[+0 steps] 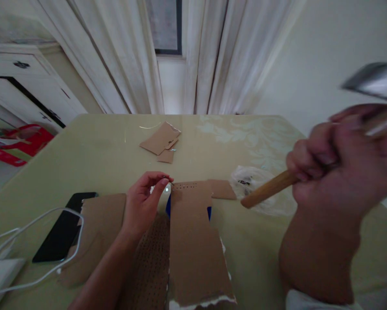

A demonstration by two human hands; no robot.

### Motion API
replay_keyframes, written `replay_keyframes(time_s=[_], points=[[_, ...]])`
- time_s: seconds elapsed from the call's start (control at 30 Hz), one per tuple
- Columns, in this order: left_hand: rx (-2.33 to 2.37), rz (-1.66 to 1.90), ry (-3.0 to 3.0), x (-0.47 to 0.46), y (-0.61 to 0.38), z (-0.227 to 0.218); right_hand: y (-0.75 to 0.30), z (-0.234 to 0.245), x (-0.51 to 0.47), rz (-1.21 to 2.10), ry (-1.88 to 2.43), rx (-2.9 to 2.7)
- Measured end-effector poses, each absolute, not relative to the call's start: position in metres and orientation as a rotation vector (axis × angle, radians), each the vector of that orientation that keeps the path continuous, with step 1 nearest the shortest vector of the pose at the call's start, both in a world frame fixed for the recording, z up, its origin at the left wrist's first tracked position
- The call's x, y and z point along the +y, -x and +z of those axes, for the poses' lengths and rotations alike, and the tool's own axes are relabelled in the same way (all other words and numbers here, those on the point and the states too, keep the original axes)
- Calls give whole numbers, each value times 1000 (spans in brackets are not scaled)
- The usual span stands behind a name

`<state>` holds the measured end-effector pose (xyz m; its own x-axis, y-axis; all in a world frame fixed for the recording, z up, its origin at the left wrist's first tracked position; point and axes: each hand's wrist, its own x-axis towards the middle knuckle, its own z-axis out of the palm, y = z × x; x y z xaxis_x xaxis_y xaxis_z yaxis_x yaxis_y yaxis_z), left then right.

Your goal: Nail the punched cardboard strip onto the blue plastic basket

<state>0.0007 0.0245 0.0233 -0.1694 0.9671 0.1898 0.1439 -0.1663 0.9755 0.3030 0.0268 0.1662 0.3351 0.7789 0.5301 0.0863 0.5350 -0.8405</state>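
Note:
My right hand (pixel 335 168) is raised at the right, fist closed round the wooden handle of a hammer (pixel 267 189); its metal head (pixel 374 79) is blurred high at the right edge. My left hand (pixel 145 202) pinches something small, perhaps a nail, at the top left corner of a brown cardboard strip (pixel 193 241) with rows of small holes. The strip lies over a roll of tape (pixel 163 199) and a blue object. More perforated cardboard (pixel 150 267) lies under my left forearm.
A black phone (pixel 62 228) and white cables (pixel 35 241) lie at the left on the pale table (pixel 109 146). Torn cardboard scraps (pixel 161 140) sit further back. A clear plastic bag (pixel 254 185) with small dark parts lies right of the strip. Curtains and white drawers stand behind.

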Motion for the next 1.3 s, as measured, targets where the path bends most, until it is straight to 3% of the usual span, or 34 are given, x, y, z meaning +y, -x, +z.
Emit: replay_keyframes(time_s=[0.13, 0.33, 0.67, 1.3], points=[[1352, 1403, -1410, 21, -3, 17, -295, 157, 43, 785, 1148, -1524], [1433, 1333, -1500, 20, 3, 12, -282, 144, 50, 775, 1281, -2161], [1440, 1254, -1599, 18, 4, 5, -269, 138, 54, 841, 1401, -2330], [1442, 1310, -1737, 17, 1, 8, -254, 120, 56, 553, 1574, -2790]])
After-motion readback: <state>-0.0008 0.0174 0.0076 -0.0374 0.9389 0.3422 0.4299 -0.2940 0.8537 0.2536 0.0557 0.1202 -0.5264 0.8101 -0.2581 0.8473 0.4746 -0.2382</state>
